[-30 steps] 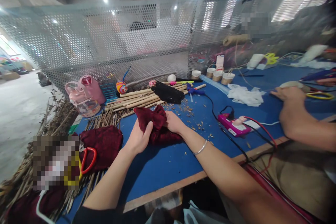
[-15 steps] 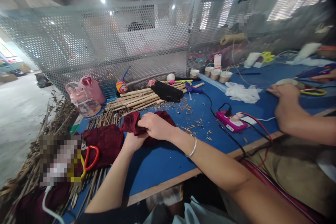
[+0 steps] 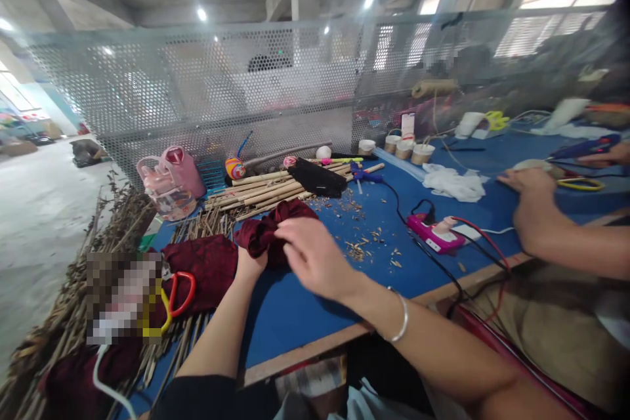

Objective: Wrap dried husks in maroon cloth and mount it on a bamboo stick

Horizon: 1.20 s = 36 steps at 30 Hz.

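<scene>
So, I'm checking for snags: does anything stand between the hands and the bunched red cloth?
Nothing visible does. The left hand grips the bunched red cloth, and the right hand's fingers reach it. The black item lies beyond, not between.

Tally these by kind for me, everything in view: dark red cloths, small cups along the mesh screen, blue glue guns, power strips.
Dark red cloths: 3
Small cups: 4
Blue glue guns: 2
Power strips: 1
Total: 10
</scene>
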Motion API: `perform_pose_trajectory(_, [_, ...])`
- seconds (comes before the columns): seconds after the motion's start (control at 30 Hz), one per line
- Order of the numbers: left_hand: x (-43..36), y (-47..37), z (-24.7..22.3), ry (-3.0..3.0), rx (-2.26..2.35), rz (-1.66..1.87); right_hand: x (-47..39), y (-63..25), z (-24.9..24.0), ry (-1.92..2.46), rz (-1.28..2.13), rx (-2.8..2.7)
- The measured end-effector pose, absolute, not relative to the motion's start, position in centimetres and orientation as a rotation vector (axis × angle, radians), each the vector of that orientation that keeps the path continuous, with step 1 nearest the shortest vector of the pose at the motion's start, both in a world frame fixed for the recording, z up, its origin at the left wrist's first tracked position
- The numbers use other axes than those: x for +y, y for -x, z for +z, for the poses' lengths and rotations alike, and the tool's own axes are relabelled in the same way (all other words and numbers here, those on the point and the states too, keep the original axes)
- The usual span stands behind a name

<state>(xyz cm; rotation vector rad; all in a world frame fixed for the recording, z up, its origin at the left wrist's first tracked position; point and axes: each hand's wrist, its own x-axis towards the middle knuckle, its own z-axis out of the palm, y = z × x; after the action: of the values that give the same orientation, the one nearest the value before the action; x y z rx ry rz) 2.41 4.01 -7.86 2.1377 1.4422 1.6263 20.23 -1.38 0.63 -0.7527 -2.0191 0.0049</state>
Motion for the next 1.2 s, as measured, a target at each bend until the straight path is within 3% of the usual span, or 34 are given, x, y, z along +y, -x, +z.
perform_pose_trajectory(0.1, [4.5, -2.3, -7.8, -2.263, 1.409, 1.607, 1.0, -23.1, 1.3, 1.136, 0.171, -1.814])
perform_pose_trajectory(0.2, [4.6, -2.5, -8.1, -2.314, 1.396, 1.597, 2.8, -24.6, 1.2, 1.365, 0.472, -2.126])
perform_pose_trajectory(0.33, [4.9, -2.7, -8.6, -2.222, 1.423, 1.62, 2.8, -24.7, 0.1, 1.146, 0.605, -2.433])
perform_pose_trajectory(0.5, [4.7, -3.3, -8.3, -1.794, 1.453, 1.644, 4.7, -24.4, -0.4, 1.159, 0.809, -2.169])
perform_pose_trajectory(0.87, [3.3, -4.1, -6.6, -1.496, 1.414, 1.639, 4.2, -24.8, 1.6, 1.509, 0.529, -2.327])
perform_pose_trajectory(1.03, [3.1, -4.4, -6.6, -1.406, 1.434, 1.675, 3.9, -26.1, 0.9, 1.438, 0.722, -2.054])
perform_pose_trajectory(1.2, [3.0, -4.5, -7.1, -1.394, 1.414, 1.714, 2.8, -25.2, 0.8, 1.337, 1.183, -1.871])
